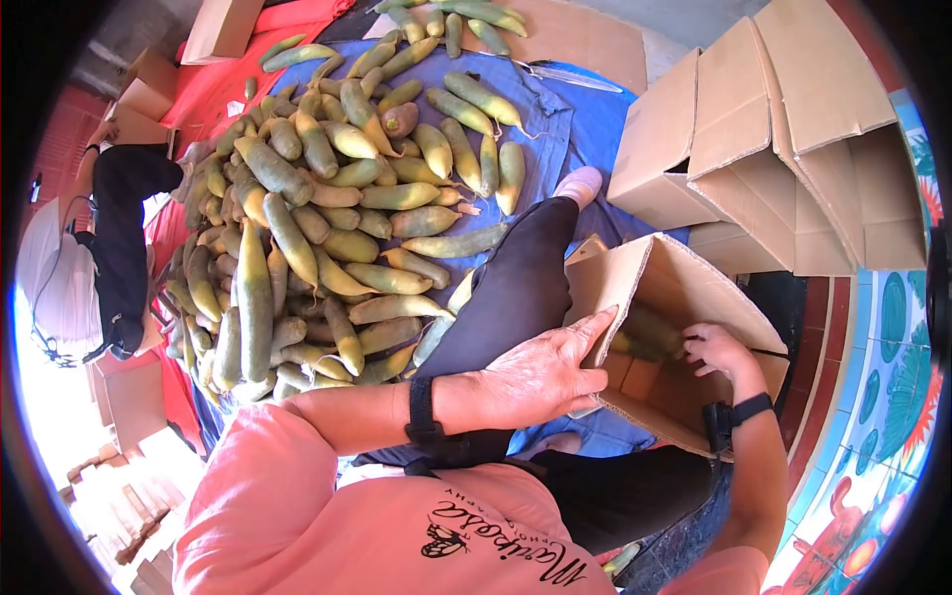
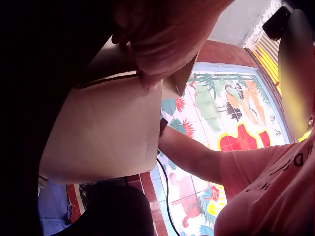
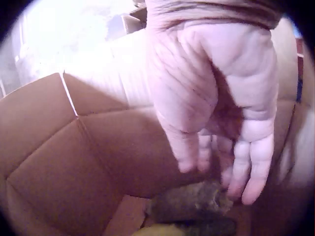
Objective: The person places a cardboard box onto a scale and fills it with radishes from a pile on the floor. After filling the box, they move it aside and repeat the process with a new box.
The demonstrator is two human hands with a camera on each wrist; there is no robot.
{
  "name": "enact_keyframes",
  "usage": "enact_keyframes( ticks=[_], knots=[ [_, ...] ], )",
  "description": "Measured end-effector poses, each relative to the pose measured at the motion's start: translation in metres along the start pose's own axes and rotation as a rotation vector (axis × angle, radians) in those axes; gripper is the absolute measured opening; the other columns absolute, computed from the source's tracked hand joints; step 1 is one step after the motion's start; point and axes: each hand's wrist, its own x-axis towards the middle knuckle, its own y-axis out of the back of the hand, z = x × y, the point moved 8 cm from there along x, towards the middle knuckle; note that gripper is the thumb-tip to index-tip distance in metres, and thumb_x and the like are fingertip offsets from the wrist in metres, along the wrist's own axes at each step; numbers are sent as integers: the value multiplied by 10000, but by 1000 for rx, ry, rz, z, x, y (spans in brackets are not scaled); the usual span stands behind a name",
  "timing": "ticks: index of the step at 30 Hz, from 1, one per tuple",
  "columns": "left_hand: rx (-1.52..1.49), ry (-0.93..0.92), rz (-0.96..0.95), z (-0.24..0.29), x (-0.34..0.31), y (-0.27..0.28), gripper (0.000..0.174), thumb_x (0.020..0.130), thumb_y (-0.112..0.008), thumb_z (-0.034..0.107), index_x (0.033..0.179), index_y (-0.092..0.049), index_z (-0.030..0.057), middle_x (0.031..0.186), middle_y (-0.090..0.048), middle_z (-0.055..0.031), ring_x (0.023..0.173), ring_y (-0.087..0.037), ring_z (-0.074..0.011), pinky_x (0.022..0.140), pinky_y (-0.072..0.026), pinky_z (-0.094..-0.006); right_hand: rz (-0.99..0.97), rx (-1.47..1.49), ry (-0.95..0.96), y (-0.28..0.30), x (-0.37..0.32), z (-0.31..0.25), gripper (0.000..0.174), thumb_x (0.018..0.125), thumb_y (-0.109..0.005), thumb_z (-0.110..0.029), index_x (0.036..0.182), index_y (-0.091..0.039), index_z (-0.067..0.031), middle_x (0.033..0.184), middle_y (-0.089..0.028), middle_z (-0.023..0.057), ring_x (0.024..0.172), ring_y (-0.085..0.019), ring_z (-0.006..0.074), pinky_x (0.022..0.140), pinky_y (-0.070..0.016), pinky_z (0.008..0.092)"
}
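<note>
An uncovered cardboard box (image 1: 603, 283) stands tilted in front of the person, beside the bent leg. My left hand (image 1: 531, 382) grips its near edge; the left wrist view shows that hand over the rim of the pale box wall (image 2: 108, 128). Inside the box, my right hand (image 1: 722, 354) hangs with loosely bent fingers and holds nothing. In the right wrist view, its fingertips (image 3: 251, 194) are right at the end of a green radish (image 3: 187, 201) lying at the bottom. Part of a yellowish one shows below it.
A large heap of green radishes (image 1: 327, 228) covers the blue sheet (image 1: 595, 114) to the left. Several cardboard boxes (image 1: 744, 119) stand at the right, near a tiled mural wall (image 1: 883, 397). Another person (image 1: 134, 198) sits at the far left. A knife (image 1: 575, 76) lies at the back.
</note>
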Motion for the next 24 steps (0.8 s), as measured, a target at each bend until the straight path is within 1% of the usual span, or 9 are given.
enact_keyframes(
  ticks=[3, 5, 6, 8, 11, 14, 17, 23, 24],
  knots=[
    [9, -12, 24, 1, -2, 0, 214, 755, -689, 214, 879, -580, 77, 1362, -275, -311, 1083, -492, -419, 929, -424, -439, 27, 6, 66, 2, -40, -21, 385, 888, -546, -168, 1228, -496, 6, 1068, -586, 159, 917, -602, 245, 748, -532, 381],
    [27, -21, 45, 2, -3, 1, 232, 750, -691, 209, 917, -587, 86, 1357, -285, -309, 1079, -498, -411, 923, -429, -434, 225, -185, 413, 6, -74, -47, 319, 879, -549, -147, 1161, -543, 4, 994, -611, 145, 898, -606, 216, 776, -499, 316],
    [37, -38, 58, 4, -4, 2, 263, 743, -698, 196, 957, -587, 90, 1355, -298, -296, 1072, -505, -412, 914, -438, -429, 217, -185, 422, -3, -92, -51, 319, 879, -549, -147, 1161, -543, 4, 994, -611, 145, 898, -606, 216, 776, -499, 316],
    [46, -46, 90, 5, -7, 2, 286, 740, -702, 182, 984, -584, 92, 1362, -298, -286, 1066, -510, -408, 909, -442, -429, 521, -136, 641, -8, -147, -73, 250, 868, -549, -107, 1090, -574, 7, 940, -621, 137, 871, -607, 196, 779, -475, 276],
    [19, -28, 125, 9, -14, 8, 394, 729, -709, 134, 1097, -570, 106, 1380, -318, -241, 1125, -492, -388, 928, -440, -420, 751, -34, 675, -17, -193, -54, 225, 864, -541, -63, 1072, -575, 16, 945, -620, 135, 848, -605, 196, 771, -478, 283],
    [-30, 5, 280, 10, -29, 36, 498, 728, -701, 91, 1197, -535, 101, 1359, -390, -189, 1243, -412, -359, 987, -402, -404, 1039, 79, 648, -15, -227, 3, 204, 888, -526, -63, 1066, -577, 22, 935, -620, 118, 829, -604, 178, 772, -481, 276],
    [138, 130, 450, -3, -60, 75, 476, 729, -672, 46, 1179, -518, 58, 1324, -433, -184, 1205, -449, -344, 979, -400, -397, 1265, 262, 545, -21, -251, 70, 194, 918, -512, -87, 1059, -583, 24, 922, -620, 101, 826, -601, 161, 764, -486, 269],
    [286, 578, 700, -105, -166, 114, 430, 740, -652, 78, 1146, -515, 45, 1220, -505, -172, 1153, -478, -332, 991, -381, -391, 1397, 169, 237, -57, -233, 196, 208, 935, -510, -134, 1057, -588, 15, 918, -620, 108, 817, -600, 152, 734, -497, 273],
    [408, 604, 699, -118, -187, 119, 436, 734, -657, 78, 1146, -516, 51, 1211, -510, -169, 1144, -481, -336, 987, -384, -395, 1388, 164, 189, -66, -227, 204, 195, 924, -514, -121, 1039, -592, 15, 921, -618, 125, 823, -607, 200, 743, -493, 307]
  ],
)
